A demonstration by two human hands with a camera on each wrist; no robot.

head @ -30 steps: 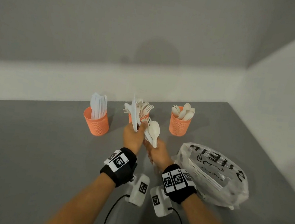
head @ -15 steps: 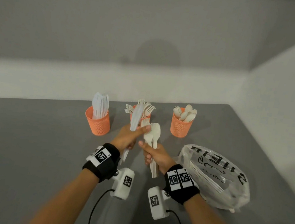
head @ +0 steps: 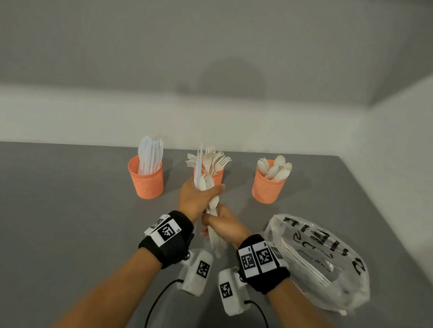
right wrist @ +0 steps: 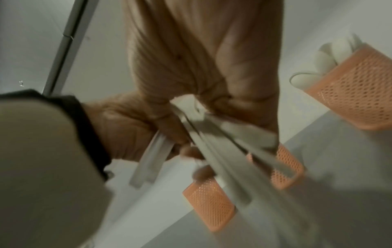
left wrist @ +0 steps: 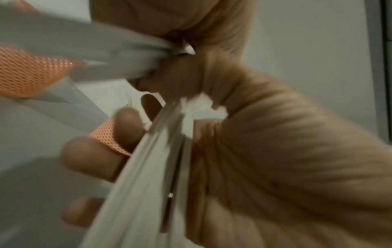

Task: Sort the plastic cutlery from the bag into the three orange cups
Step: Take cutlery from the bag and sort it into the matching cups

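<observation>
Mixed bundle of white plastic cutlery (head: 208, 190) held above the grey table's middle, before the centre orange mesh cup (head: 215, 176). Left hand (head: 195, 196) clamped round it; right hand (head: 226, 224) pinching the handles. Probably light, stiff, slippery: best gripped mid-handle.

Open grey counter (head: 42, 211) to the left of and in front of the knife cup (head: 145, 180), and a clear lane between that cup and the fork cup (head: 215, 176). Blocked straight ahead: both hands, left hand (head: 195, 198) and right hand (head: 226, 224), locked close together on a bundle of cutlery (head: 211, 209) just before the fork cup, with upright forks and knives crowding its mouth. To the right, a passable gap between fork cup and spoon cup (head: 268, 187), then the bulky plastic bag (head: 317, 261) filling the near-right counter, with the wall (head: 398, 171) close behind it.
</observation>
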